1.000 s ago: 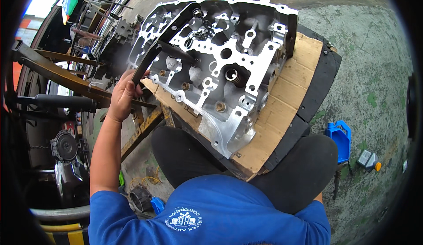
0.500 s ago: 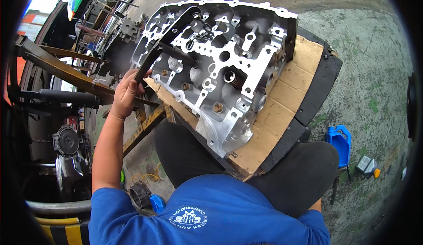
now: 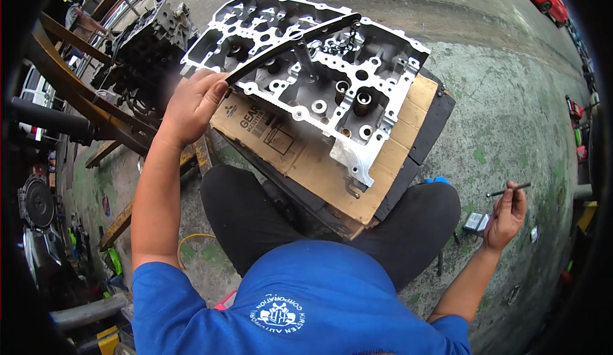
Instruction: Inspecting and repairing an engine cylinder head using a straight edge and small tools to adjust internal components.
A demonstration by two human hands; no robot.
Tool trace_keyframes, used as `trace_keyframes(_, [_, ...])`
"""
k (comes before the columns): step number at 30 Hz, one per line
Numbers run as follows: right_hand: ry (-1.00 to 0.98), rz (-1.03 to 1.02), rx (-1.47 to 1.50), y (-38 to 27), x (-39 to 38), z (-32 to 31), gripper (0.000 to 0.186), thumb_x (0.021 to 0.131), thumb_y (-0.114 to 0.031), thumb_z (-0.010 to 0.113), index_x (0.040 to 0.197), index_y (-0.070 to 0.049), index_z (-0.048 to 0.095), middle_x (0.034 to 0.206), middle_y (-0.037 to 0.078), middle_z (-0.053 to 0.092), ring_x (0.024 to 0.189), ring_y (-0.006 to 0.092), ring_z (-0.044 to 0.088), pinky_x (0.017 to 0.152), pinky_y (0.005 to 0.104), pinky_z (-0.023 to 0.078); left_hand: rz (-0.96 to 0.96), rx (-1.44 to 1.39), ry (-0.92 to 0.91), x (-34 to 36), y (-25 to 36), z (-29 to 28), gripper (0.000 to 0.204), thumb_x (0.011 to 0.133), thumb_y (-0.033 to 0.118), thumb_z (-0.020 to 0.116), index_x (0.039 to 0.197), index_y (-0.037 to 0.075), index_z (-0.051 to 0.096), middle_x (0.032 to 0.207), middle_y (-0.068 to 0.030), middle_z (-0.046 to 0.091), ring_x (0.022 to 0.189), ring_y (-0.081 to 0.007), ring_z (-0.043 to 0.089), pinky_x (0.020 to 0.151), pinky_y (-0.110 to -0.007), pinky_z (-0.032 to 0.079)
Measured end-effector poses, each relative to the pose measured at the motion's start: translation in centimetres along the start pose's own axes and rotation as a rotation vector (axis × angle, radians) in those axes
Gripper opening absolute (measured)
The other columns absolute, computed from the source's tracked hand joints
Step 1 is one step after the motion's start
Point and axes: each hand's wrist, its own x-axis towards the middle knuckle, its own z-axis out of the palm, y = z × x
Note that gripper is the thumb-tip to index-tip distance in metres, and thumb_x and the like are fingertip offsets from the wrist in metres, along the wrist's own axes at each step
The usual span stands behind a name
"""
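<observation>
A bare silver cylinder head [image 3: 300,113] lies in front of me on a flattened cardboard sheet [image 3: 281,141], with valve springs [image 3: 362,105] showing in its right part. My left hand [image 3: 196,103] is closed around the near end of a long black lever, a valve spring compressor [image 3: 274,50]. This lever slants across the head; a round post [image 3: 305,61] hangs from its middle and a chain [image 3: 350,39] from its far end. Out to the right, clear of the head, my right hand [image 3: 507,219] pinches a thin dark rod [image 3: 509,189] between thumb and fingers.
Under the cardboard is a black-topped stand [image 3: 431,115], close to my knees. A yellow-brown steel frame [image 3: 96,80] and a greasy engine block [image 3: 153,36] stand at the left. On the floor by my right knee lie a small grey-white container [image 3: 476,222] and something blue [image 3: 437,180].
My right hand has come up into view at the right, holding the thin rod. My left hand still grips the lever. The whole view has turned, showing more floor and a red car.
</observation>
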Motion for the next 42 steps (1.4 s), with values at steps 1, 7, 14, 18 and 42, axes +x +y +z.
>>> trace_keyframes(1, [-0.101, -0.065, 0.046, -2.8, 0.6, 3.1, 0.019, 0.102, -0.002, 0.062, 0.122, 0.001, 0.062, 0.103, 0.003, 0.063, 0.075, 0.0042, 0.046, 0.065, 0.0212, 0.036, -0.032, 0.013, 0.008, -0.2, 0.5, 0.0, 0.051, 0.108, 0.047, 0.048, 0.125, 0.003, 0.069, 0.109, -0.0107, 0.063, 0.095, -0.0247, 0.060, 0.084, -0.034, 0.049])
trace_keyframes(7, [-0.498, -0.393, 0.098, -9.8, 0.4, 20.6, 0.020, 0.098, -0.001, 0.067, 0.116, 0.002, 0.059, 0.100, 0.006, 0.064, 0.080, 0.0105, 0.060, 0.074, 0.0226, 0.049, -0.027, 0.082, 0.056, -0.2, 1.4, -0.1, 0.043, 0.108, 0.043, 0.049, 0.125, 0.009, 0.069, 0.109, -0.0140, 0.066, 0.104, -0.0354, 0.064, 0.091, -0.040, 0.050])
trace_keyframes(14, [-0.825, -0.324, -0.310, -11.3, 0.7, 28.3, 0.012, 0.091, -0.004, 0.076, 0.099, -0.001, 0.068, 0.085, 0.009, 0.069, 0.076, 0.0135, 0.065, 0.068, 0.0270, 0.052, -0.033, 0.010, 0.105, -0.5, 2.1, 0.3, 0.044, 0.107, 0.045, 0.051, 0.123, 0.009, 0.070, 0.106, -0.0128, 0.067, 0.101, -0.0357, 0.065, 0.087, -0.041, 0.051])
trace_keyframes(18, [-0.913, -0.273, -0.383, -10.8, 1.4, 29.6, 0.011, 0.093, -0.008, 0.070, 0.101, -0.002, 0.068, 0.090, 0.013, 0.070, 0.080, 0.0263, 0.069, 0.072, 0.0349, 0.055, -0.059, -0.013, 0.103, -0.9, 2.5, -0.1, 0.042, 0.105, 0.043, 0.055, 0.123, 0.007, 0.070, 0.110, -0.0130, 0.067, 0.100, -0.0363, 0.066, 0.085, -0.040, 0.052])
trace_keyframes(42, [-1.338, -0.397, -0.553, -7.2, 4.7, 32.8, 0.015, 0.079, -0.011, 0.079, 0.092, -0.010, 0.071, 0.085, 0.004, 0.071, 0.072, 0.0243, 0.071, 0.057, 0.0357, 0.054, -0.199, 0.082, 0.014, -1.6, 4.3, -2.2, 0.066, 0.095, 0.049, 0.067, 0.133, -0.004, 0.065, 0.125, -0.0184, 0.065, 0.107, -0.0251, 0.062, 0.087, -0.032, 0.048])
